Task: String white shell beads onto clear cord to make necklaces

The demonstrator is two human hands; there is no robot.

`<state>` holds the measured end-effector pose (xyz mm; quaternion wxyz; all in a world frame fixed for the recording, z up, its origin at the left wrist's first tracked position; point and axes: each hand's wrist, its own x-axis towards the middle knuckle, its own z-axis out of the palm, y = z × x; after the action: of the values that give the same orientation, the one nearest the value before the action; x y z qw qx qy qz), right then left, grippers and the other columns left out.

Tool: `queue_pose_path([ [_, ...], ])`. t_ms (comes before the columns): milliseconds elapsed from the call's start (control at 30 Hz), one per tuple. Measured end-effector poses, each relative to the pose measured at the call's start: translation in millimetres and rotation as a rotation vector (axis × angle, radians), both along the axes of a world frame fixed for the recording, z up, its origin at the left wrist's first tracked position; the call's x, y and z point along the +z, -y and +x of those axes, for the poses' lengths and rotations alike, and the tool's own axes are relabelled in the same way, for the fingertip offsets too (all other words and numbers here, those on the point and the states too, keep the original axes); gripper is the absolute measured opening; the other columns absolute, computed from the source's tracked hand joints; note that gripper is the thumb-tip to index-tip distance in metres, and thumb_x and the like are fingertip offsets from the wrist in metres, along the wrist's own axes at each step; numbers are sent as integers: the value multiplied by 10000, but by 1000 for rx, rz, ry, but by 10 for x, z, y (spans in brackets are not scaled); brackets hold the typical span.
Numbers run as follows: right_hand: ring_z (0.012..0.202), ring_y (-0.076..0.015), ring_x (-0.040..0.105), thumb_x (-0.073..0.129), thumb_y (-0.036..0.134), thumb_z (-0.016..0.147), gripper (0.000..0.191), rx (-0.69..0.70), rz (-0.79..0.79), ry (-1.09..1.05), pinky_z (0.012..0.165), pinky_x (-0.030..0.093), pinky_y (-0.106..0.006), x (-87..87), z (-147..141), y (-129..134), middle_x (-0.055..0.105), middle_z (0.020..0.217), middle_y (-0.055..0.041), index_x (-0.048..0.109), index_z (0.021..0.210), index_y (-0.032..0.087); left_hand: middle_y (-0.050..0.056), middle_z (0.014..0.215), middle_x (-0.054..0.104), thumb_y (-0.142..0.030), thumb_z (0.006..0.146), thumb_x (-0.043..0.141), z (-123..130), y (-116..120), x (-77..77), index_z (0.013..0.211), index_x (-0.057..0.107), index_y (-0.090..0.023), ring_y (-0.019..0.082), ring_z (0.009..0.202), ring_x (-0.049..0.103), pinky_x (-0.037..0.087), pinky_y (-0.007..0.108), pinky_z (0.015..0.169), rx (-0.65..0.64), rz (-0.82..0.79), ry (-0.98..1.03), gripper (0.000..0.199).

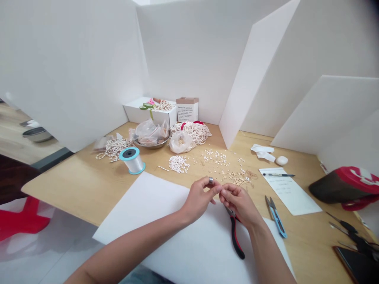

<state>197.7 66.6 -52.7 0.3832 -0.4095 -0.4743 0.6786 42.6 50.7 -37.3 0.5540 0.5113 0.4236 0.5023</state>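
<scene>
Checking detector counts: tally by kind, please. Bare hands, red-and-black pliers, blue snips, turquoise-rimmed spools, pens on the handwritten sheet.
Hands: 2 (left hand, right hand)
Red-and-black pliers: 1
Blue snips: 1
Turquoise-rimmed spool: 1
Pen on the handwritten sheet: 1
Total: 6

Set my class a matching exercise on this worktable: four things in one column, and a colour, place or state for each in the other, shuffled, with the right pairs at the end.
Things
1. Spool
2. Pliers
3. Snips
4. Pen

Descriptions
A. Lies across the written note
B. Has light-blue handles, with its blades apart
C. Has light-blue rims around pale thread
D. Has black and red handles, and is partly hidden by the right hand

Right pairs: 1-C, 2-D, 3-B, 4-A
</scene>
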Motion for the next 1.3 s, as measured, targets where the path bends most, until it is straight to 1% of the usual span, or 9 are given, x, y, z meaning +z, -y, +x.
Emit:
queue_pose_path([
  [367, 455, -53, 314, 685, 418, 756, 250, -20, 31, -43, 391, 123, -194, -11, -84, 3, 584, 672, -5, 632, 797, 177, 6, 744, 508, -419, 850, 515, -48, -127, -60, 787, 520, -172, 126, 666, 508, 443, 210, 508, 24, 62, -105, 255],
  [500, 475, -59, 338, 674, 396, 773, 225, -42, 60, -10, 406, 135, -199, -17, -74, 0, 604, 694, -12, 627, 768, 176, 7, 750, 540, -412, 836, 542, -70, -131, -22, 783, 536, -176, 137, 691, 541, 453, 226, 554, 22, 44, -95, 242],
  [567, 462, -53, 315, 659, 384, 789, 218, -36, 62, -13, 410, 124, -205, -5, -42, 1, 585, 665, -2, 618, 756, 173, 21, 774, 578, -408, 827, 561, -173, -146, -6, 796, 565, -171, 152, 729, 571, 473, 244, 607, 25, 59, -119, 239],
  [667, 455, -50, 298, 660, 358, 792, 203, -31, 67, -38, 415, 117, -215, 26, 46, -2, 566, 643, 6, 604, 737, 170, 46, 838, 629, -401, 822, 578, -548, -200, -30, 821, 622, -163, 174, 812, 597, 480, 275, 738, 158, 160, -269, 242],
  [767, 472, -57, 327, 682, 339, 772, 191, -70, 83, -80, 421, 137, -216, 60, 148, -15, 563, 646, 2, 604, 736, 169, 57, 976, 665, -413, 835, 550, -1134, -269, -123, 916, 661, -173, 204, 955, 591, 443, 306, 883, 361, 225, -488, 276],
  [867, 482, -57, 342, 690, 322, 766, 179, -99, 85, -121, 431, 161, -215, 79, 224, -23, 554, 640, 1, 608, 740, 166, 67, 988, 677, -441, 815, 554, -1691, -340, -215, 941, 674, -171, 225, 932, 606, 474, 328, 840, 470, 180, -672, 322],
  [967, 480, -51, 341, 679, 305, 781, 160, -96, 101, -170, 442, 177, -215, 72, 281, -16, 549, 636, 3, 608, 739, 167, 82, 1002, 671, -436, 805, 556, -2007, -436, -245, 955, 680, -163, 226, 908, 614, 490, 341, 816, 457, 205, -819, 335],
  [1100, 472, -57, 346, 677, 308, 781, 157, 23, 127, -221, 441, 192, -218, 37, 384, -1, 553, 611, -3, 611, 737, 172, 80, 959, 655, -418, 808, 540, -2050, -634, -255, 881, 690, -173, 213, 860, 616, 504, 324, 749, 331, 287, -941, 296],
  [1300, 444, -67, 391, 710, 303, 746, 184, 287, 157, -160, 421, 234, -216, -5, 602, 9, 580, 561, -26, 622, 687, 152, 66, 931, 641, -327, 819, 542, -1786, -903, -322, 824, 678, -179, 200, 844, 602, 472, 294, 707, 187, 322, -1025, 202],
])
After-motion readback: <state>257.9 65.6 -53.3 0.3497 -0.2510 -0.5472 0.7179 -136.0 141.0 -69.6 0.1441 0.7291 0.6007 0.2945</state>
